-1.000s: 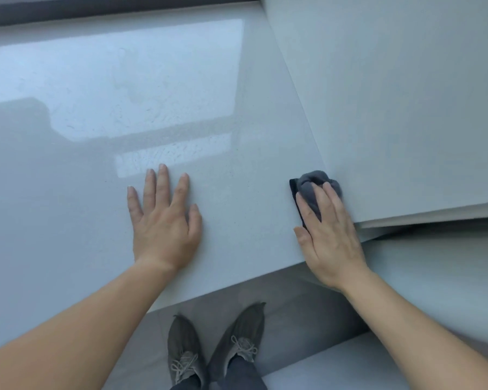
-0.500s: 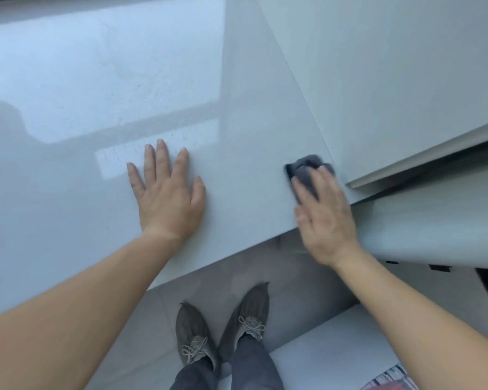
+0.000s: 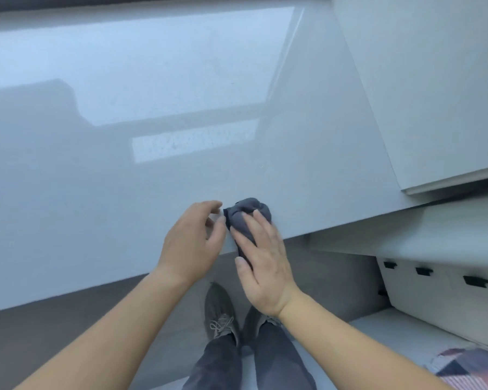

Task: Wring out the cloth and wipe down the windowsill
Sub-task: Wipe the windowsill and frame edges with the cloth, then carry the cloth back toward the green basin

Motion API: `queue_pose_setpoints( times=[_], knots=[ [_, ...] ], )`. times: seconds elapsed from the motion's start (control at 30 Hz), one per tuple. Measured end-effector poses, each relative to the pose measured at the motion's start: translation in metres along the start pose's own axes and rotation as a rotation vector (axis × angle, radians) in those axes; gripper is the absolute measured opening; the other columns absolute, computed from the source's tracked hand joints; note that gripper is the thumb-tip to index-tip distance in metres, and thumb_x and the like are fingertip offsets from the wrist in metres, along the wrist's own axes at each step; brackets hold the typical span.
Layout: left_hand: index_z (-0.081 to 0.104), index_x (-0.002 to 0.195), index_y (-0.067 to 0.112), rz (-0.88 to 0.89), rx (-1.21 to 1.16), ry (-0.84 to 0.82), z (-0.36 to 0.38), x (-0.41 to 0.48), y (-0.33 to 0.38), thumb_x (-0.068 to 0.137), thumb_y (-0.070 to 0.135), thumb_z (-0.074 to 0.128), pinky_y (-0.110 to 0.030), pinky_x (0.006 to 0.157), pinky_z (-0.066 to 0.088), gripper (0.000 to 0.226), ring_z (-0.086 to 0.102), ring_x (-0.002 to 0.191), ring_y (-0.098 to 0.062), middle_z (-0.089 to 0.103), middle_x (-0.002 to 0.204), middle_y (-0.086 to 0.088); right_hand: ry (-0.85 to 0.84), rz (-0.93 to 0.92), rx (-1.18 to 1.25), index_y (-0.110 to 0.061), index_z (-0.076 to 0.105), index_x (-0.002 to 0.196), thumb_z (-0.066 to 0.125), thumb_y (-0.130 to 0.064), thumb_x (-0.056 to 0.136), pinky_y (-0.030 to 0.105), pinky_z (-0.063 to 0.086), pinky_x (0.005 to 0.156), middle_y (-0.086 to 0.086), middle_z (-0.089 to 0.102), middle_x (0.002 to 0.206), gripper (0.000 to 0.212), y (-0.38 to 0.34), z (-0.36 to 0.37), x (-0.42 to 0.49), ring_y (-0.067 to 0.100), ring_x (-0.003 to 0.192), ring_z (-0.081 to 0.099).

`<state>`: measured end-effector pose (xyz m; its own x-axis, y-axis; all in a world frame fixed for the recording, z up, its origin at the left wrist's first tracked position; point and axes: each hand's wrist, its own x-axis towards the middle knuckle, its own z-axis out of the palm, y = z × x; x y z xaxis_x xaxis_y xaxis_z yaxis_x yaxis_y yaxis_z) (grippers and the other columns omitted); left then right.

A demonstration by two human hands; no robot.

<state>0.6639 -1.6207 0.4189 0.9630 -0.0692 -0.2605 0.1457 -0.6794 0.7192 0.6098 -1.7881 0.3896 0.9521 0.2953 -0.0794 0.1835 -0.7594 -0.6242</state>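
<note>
On windowsill (image 3: pixel 152 192), cloth (image 3: pixel 244 211) at hands (image 3: pixel 265 266)

Two hands (image 3: pixel 192 243) (image 3: pixel 265 266), one cloth (image 3: pixel 244 213), one windowsill (image 3: pixel 124 206), two shoes (image 3: pixel 219 313) (image 3: pixel 255 319).

You are standing in grey lace-up shoes (image 3: pixel 219 313) and dark trousers (image 3: pixel 276 358) on a grey floor (image 3: pixel 54 333) that is showing at the lower left. A plain white panel (image 3: pixel 434 94) is filling the upper right corner, and below it a white unit (image 3: pixel 434 302) is showing a row of small black slots (image 3: pixel 476 281) along its front. A patterned fabric (image 3: pixel 473 367) in red, blue and white is peeking in at the bottom right corner, blurred.
</note>
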Motion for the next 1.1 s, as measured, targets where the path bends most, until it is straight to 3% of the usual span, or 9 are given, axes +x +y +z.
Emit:
queue_pose_setpoints(
  times=[0.1,0.2,0.33,0.4,0.53,0.7,0.8,0.93,1.1],
  knots=[
    [0.056,0.128,0.025,-0.053,-0.047,-0.055,-0.013,-0.011,-0.005,0.096,0.031,0.055,-0.034,0.086,0.052,0.032,0.059,0.089,0.004,0.060,0.118,0.012,-0.056,0.062,0.309,-0.016,0.063,0.130,0.044,-0.018,0.092,0.040,0.014,0.124,-0.003,0.035,0.159,0.043,-0.017,-0.013,0.005,0.015,0.153,0.013],
    [0.049,0.136,0.025,-0.069,-0.036,-0.091,-0.014,-0.010,-0.002,0.096,0.039,0.056,-0.036,0.092,0.051,0.043,0.059,0.100,-0.004,0.053,0.127,0.008,0.084,0.287,0.580,-0.027,0.066,0.118,0.050,-0.015,0.094,0.030,0.033,0.115,-0.012,0.054,0.143,0.030,-0.025,-0.046,0.009,0.005,0.140,0.040],
    [0.042,0.143,0.024,-0.050,0.093,-0.135,-0.010,0.006,0.012,0.092,0.051,0.057,-0.036,0.103,0.042,0.060,0.038,0.132,-0.015,0.045,0.141,0.008,0.062,0.623,0.330,-0.031,0.060,0.117,0.061,-0.029,0.095,0.023,0.048,0.083,-0.013,0.060,0.117,0.023,-0.015,-0.064,0.014,-0.001,0.102,0.060],
    [0.049,0.135,0.023,-0.078,0.158,-0.179,-0.009,0.017,0.022,0.088,0.053,0.060,-0.038,0.098,0.045,0.057,0.042,0.126,-0.018,0.053,0.131,0.006,-0.055,0.734,0.261,-0.030,0.059,0.113,0.064,-0.040,0.091,0.019,0.043,0.072,-0.008,0.061,0.112,0.026,-0.013,-0.060,0.011,-0.003,0.093,0.058],
    [0.055,0.082,0.021,-0.179,0.211,-0.213,-0.005,0.030,0.031,0.081,0.043,0.065,-0.035,0.068,0.049,0.025,0.057,0.088,-0.024,0.060,0.086,0.002,-0.032,0.778,0.351,-0.028,0.057,0.102,0.072,-0.038,0.085,0.011,0.037,0.063,-0.004,0.054,0.111,0.025,-0.023,-0.051,0.012,-0.006,0.089,0.053],
    [0.053,0.070,0.013,-0.366,-0.057,-0.197,-0.017,0.004,0.038,0.082,0.038,0.068,-0.029,0.056,0.039,0.032,0.049,0.061,-0.018,0.051,0.062,0.003,-0.067,0.850,0.566,-0.021,0.059,0.102,0.076,-0.027,0.083,0.024,0.048,0.064,0.002,0.068,0.101,0.027,-0.034,-0.065,0.018,0.010,0.085,0.066],
    [0.064,0.079,0.005,-0.479,-0.464,-0.053,-0.043,-0.039,0.042,0.086,0.034,0.071,-0.028,0.067,0.046,0.031,0.055,0.067,-0.014,0.059,0.069,0.003,-0.220,0.759,0.754,-0.015,0.057,0.108,0.073,-0.017,0.086,0.031,0.054,0.066,0.006,0.076,0.087,0.027,-0.054,-0.096,0.020,0.020,0.078,0.072],
    [0.070,0.102,0.008,-0.540,-0.842,0.085,-0.091,-0.099,0.052,0.088,0.027,0.073,-0.046,0.098,0.053,0.023,0.071,0.101,-0.025,0.076,0.098,-0.009,-0.339,0.550,0.763,-0.019,0.063,0.107,0.073,-0.014,0.087,0.024,0.054,0.065,0.009,0.075,0.091,0.023,-0.107,-0.131,0.031,0.020,0.077,0.071],
    [0.061,0.112,0.009,-0.550,-0.966,0.381,-0.161,-0.163,0.054,0.087,0.023,0.076,-0.044,0.098,0.053,0.033,0.072,0.099,-0.022,0.077,0.100,-0.006,-0.482,0.344,0.767,-0.027,0.068,0.102,0.074,-0.015,0.088,0.036,0.058,0.075,0.005,0.075,0.096,0.019,-0.201,-0.132,0.049,0.023,0.088,0.074]
  ],
)
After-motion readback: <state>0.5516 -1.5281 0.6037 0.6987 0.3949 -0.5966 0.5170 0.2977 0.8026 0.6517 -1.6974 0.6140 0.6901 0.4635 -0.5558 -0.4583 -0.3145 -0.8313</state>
